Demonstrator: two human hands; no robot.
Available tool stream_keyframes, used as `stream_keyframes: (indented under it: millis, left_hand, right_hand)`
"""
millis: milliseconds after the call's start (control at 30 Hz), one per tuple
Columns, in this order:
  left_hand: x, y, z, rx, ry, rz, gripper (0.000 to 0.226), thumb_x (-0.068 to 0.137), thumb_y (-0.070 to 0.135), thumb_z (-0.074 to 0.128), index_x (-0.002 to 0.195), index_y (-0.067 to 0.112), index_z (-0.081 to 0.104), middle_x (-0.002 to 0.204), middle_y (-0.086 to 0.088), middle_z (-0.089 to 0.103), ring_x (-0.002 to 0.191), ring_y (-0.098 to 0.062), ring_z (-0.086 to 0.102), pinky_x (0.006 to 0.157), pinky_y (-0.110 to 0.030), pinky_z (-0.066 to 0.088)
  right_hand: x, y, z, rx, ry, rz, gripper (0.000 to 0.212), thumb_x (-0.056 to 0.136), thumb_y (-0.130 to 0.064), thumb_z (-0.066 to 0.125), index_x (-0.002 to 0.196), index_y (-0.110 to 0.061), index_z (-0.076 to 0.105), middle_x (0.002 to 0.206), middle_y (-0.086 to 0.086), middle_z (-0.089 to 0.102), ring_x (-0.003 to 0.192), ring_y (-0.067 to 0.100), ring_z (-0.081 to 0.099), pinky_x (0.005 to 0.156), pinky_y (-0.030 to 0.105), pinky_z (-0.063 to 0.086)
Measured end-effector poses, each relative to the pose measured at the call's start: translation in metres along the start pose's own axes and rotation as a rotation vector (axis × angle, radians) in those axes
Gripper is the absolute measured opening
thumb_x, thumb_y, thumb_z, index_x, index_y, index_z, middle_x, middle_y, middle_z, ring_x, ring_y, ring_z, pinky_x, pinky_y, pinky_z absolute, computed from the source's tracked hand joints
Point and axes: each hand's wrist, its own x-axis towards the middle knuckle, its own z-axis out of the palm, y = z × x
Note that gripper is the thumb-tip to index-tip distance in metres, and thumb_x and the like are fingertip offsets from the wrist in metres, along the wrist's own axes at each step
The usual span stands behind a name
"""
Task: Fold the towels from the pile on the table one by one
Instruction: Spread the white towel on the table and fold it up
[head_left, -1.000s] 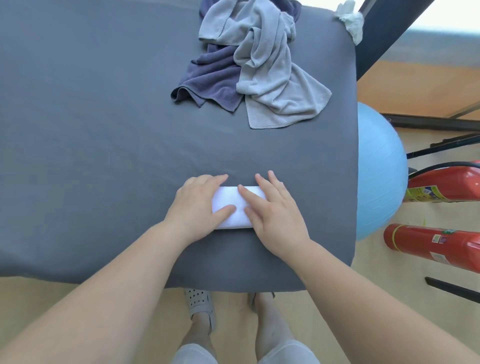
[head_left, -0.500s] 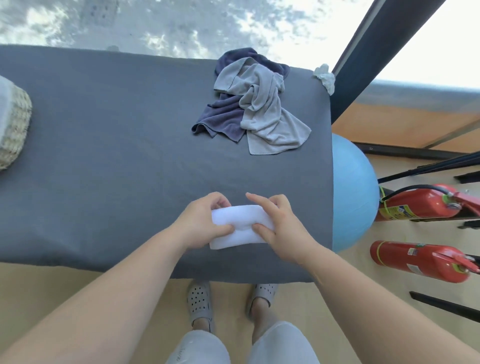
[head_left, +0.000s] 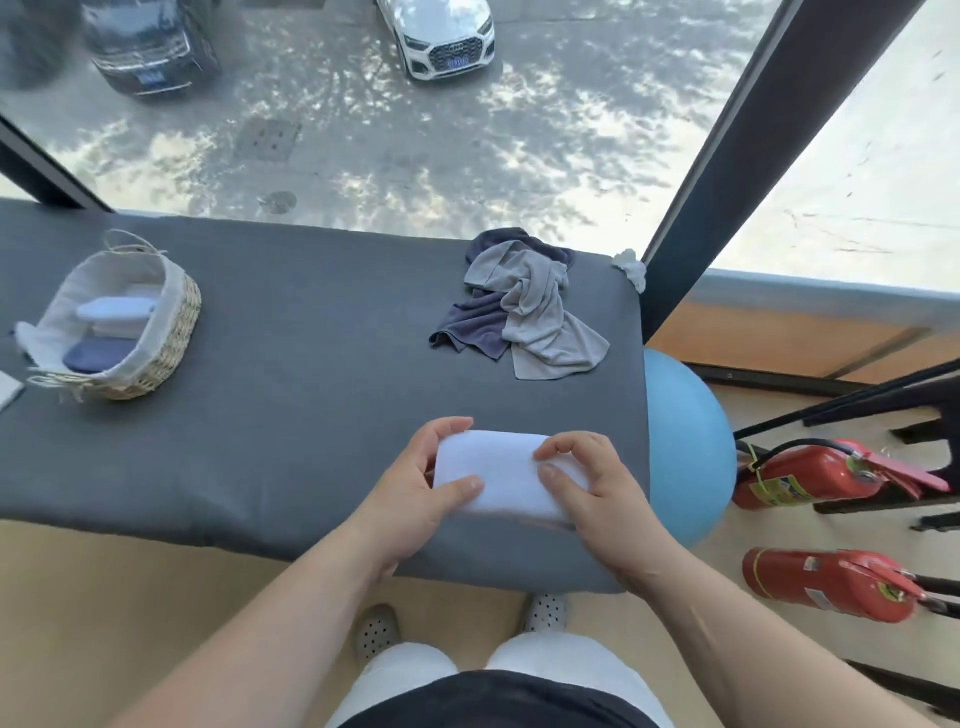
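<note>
A folded white towel (head_left: 501, 475) is held just above the near right part of the grey table (head_left: 311, 415). My left hand (head_left: 415, 493) grips its left end, thumb on top. My right hand (head_left: 597, 493) grips its right end, fingers curled over the top. Farther back on the right lies the pile: a light grey towel (head_left: 540, 322) crumpled over a dark blue towel (head_left: 472, 325).
A woven basket (head_left: 171, 338) with a cloth liner stands at the table's left and holds folded white and dark blue towels. A blue ball (head_left: 685, 447) and two red fire extinguishers (head_left: 810, 478) sit on the floor to the right. A window runs behind the table.
Both hands went from pressing the folded white towel flat on the table to gripping its ends and lifting it. The view tilted up, bringing the basket and window into sight.
</note>
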Motion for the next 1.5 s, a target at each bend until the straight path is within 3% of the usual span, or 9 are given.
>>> stream_keyframes:
  millis: [200, 367, 467, 600, 667, 867, 1033, 1133, 1500]
  left_hand:
    - [0.001, 0.009, -0.063, 0.020, 0.031, 0.093, 0.041, 0.094, 0.010, 0.066, 0.115, 0.044, 0.060, 0.114, -0.005, 0.067, 0.104, -0.028, 0.063, 0.094, -0.038, 0.053]
    - [-0.003, -0.002, -0.157, 0.037, 0.012, 0.137, 0.035, 0.090, 0.023, 0.066, 0.118, 0.044, 0.060, 0.119, -0.018, 0.062, 0.096, -0.039, 0.060, 0.097, -0.056, 0.049]
    - [-0.011, -0.009, -0.229, 0.037, -0.013, 0.154, 0.030, 0.094, 0.018, 0.065, 0.115, 0.040, 0.065, 0.118, -0.016, 0.063, 0.086, -0.023, 0.055, 0.087, -0.042, 0.052]
    - [-0.025, -0.013, -0.307, 0.019, 0.019, 0.188, 0.024, 0.094, 0.007, 0.065, 0.095, 0.029, 0.074, 0.105, 0.014, 0.068, 0.096, -0.002, 0.059, 0.087, -0.018, 0.042]
    - [-0.028, -0.015, -0.335, 0.019, 0.047, 0.194, 0.019, 0.092, 0.004, 0.066, 0.087, 0.020, 0.074, 0.097, 0.013, 0.070, 0.097, 0.001, 0.061, 0.086, -0.013, 0.039]
    - [-0.032, -0.028, -0.393, 0.007, 0.120, 0.144, 0.019, 0.093, 0.008, 0.067, 0.087, 0.024, 0.073, 0.103, 0.006, 0.070, 0.103, -0.005, 0.061, 0.087, -0.016, 0.041]
    - [-0.032, -0.025, -0.441, 0.031, 0.230, 0.108, 0.013, 0.093, 0.006, 0.066, 0.092, 0.018, 0.072, 0.101, 0.010, 0.070, 0.093, 0.006, 0.060, 0.076, -0.004, 0.041]
    - [-0.030, -0.021, -0.473, 0.029, 0.267, 0.096, 0.014, 0.092, 0.007, 0.067, 0.092, 0.019, 0.073, 0.099, 0.014, 0.070, 0.091, 0.009, 0.059, 0.074, -0.004, 0.041]
    - [0.012, -0.044, -0.618, 0.043, 0.222, 0.093, 0.016, 0.092, 0.011, 0.068, 0.096, 0.026, 0.072, 0.095, 0.015, 0.060, 0.062, 0.007, 0.046, 0.061, -0.003, 0.037]
  right_hand:
    - [0.014, -0.035, 0.048, 0.075, -0.075, 0.064, 0.023, 0.097, -0.023, 0.061, 0.107, -0.043, 0.065, 0.125, -0.016, 0.048, 0.111, 0.002, 0.053, 0.086, 0.024, 0.046]
    - [0.028, -0.069, 0.123, 0.221, -0.055, 0.091, 0.020, 0.096, -0.015, 0.064, 0.106, -0.031, 0.068, 0.106, -0.003, 0.057, 0.076, 0.013, 0.054, 0.069, 0.029, 0.045]
    - [0.033, -0.097, 0.186, 0.283, 0.026, 0.079, 0.014, 0.097, -0.012, 0.064, 0.097, -0.025, 0.070, 0.090, -0.009, 0.059, 0.067, 0.007, 0.050, 0.063, 0.022, 0.040]
    - [0.038, -0.130, 0.264, 0.277, 0.042, 0.064, 0.015, 0.097, -0.008, 0.062, 0.094, -0.020, 0.070, 0.082, -0.022, 0.064, 0.066, 0.004, 0.049, 0.065, 0.025, 0.037]
    - [0.044, -0.144, 0.292, 0.272, 0.044, 0.062, 0.015, 0.097, -0.008, 0.062, 0.094, -0.021, 0.071, 0.081, -0.024, 0.063, 0.066, 0.003, 0.048, 0.065, 0.023, 0.037]
    - [0.075, -0.158, 0.344, 0.243, -0.002, 0.072, 0.011, 0.097, -0.017, 0.066, 0.098, -0.026, 0.072, 0.094, -0.014, 0.062, 0.072, 0.002, 0.051, 0.065, 0.016, 0.040]
    - [0.109, -0.175, 0.386, 0.326, -0.186, 0.122, 0.011, 0.093, -0.021, 0.066, 0.100, -0.027, 0.071, 0.095, -0.006, 0.060, 0.078, 0.015, 0.047, 0.072, 0.033, 0.037]
    - [0.127, -0.195, 0.409, 0.342, -0.244, 0.136, 0.016, 0.092, -0.015, 0.063, 0.100, -0.026, 0.072, 0.100, -0.007, 0.060, 0.078, 0.016, 0.045, 0.069, 0.030, 0.037]
    - [0.201, -0.238, 0.535, 0.228, -0.071, 0.172, 0.014, 0.094, -0.015, 0.066, 0.088, -0.025, 0.073, 0.089, -0.010, 0.064, 0.078, 0.015, 0.050, 0.075, 0.033, 0.045]
